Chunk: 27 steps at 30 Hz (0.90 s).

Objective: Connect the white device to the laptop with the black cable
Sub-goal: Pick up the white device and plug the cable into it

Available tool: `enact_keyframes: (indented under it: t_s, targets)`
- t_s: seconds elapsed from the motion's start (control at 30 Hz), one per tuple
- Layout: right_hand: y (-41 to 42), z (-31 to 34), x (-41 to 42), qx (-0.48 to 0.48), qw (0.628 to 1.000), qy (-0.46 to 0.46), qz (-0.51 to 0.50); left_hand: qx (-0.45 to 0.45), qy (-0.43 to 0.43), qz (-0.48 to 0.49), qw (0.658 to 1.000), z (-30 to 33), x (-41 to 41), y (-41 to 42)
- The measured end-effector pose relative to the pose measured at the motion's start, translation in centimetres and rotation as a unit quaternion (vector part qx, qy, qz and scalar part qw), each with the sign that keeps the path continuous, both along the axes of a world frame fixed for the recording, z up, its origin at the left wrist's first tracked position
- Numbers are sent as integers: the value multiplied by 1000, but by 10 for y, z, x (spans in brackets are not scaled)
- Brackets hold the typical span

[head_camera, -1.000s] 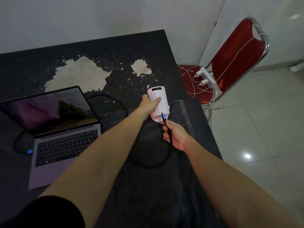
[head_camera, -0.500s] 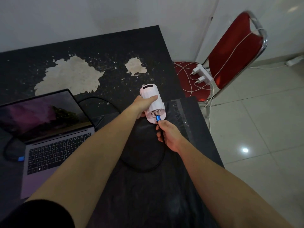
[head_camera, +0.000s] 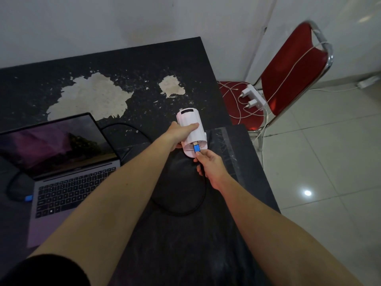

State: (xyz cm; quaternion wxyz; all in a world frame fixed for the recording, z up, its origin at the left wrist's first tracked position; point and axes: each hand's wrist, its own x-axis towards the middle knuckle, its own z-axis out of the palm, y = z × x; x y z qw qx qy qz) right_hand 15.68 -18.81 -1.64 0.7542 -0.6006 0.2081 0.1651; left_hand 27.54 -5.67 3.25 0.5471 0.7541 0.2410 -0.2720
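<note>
My left hand [head_camera: 179, 134] grips the white device [head_camera: 190, 122] above the black table [head_camera: 144, 65], its perforated end turned toward me. My right hand [head_camera: 209, 165] pinches the black cable [head_camera: 185, 211] just behind its blue plug [head_camera: 196, 149], and the plug's tip meets the port in the device's near end. The cable loops down over the table and runs back behind my left arm toward the open laptop [head_camera: 61, 172] at the left. A second blue plug [head_camera: 28, 198] sits at the laptop's left side.
The table top has large worn pale patches [head_camera: 88, 98]. A red chair [head_camera: 288, 83] stands off the table's right corner, holding a white power strip with chargers [head_camera: 254, 97] and loose white cords. Tiled floor lies to the right.
The device's near end tilted up toward me, and my right hand pushed the blue plug up against its port. The camera view shifted slightly.
</note>
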Motion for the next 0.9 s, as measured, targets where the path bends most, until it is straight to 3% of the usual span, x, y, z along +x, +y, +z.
enact_keyframes:
  t_s: [0.4, 0.9]
  targets:
    - [12, 1, 4, -68, 997, 18, -22, 57, -69, -26, 996, -1, -6, 1]
    - [16, -10, -3, -98, 994, 35, -33, 65, -79, -50, 993, -11, -18, -4]
